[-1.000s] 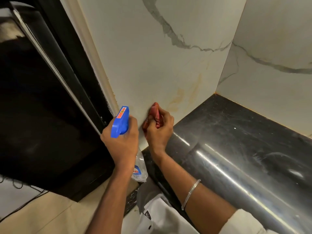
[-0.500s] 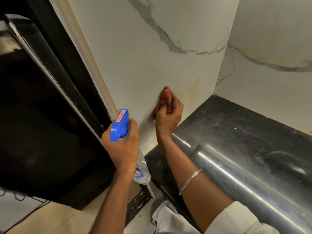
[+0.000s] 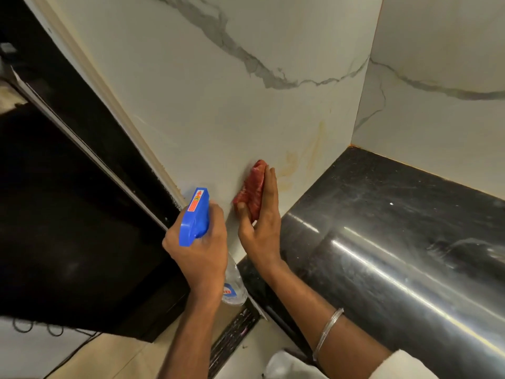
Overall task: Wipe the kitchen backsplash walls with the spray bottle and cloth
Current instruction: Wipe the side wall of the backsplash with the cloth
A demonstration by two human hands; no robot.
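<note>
The white marble backsplash wall (image 3: 218, 110) with grey veins fills the upper middle; yellowish stains (image 3: 303, 160) mark it low down near the corner. My right hand (image 3: 262, 217) presses a bunched red cloth (image 3: 252, 188) flat against the wall just left of the stains, thumb tucked under the cloth. My left hand (image 3: 202, 253) grips the neck of a clear spray bottle with a blue trigger head (image 3: 194, 216), held upright beside the wall's left edge; the bottle's body (image 3: 233, 285) shows below my fist.
A glossy black counter (image 3: 396, 242) runs along the right, meeting a second marble wall (image 3: 442, 105) at the corner. A dark appliance or cabinet (image 3: 68, 214) stands at the left. Beige floor (image 3: 109, 359) and a cable lie below.
My right hand slid the red cloth up and to the right along the wall, then came back down a little. The left hand with the bottle stayed about in place.
</note>
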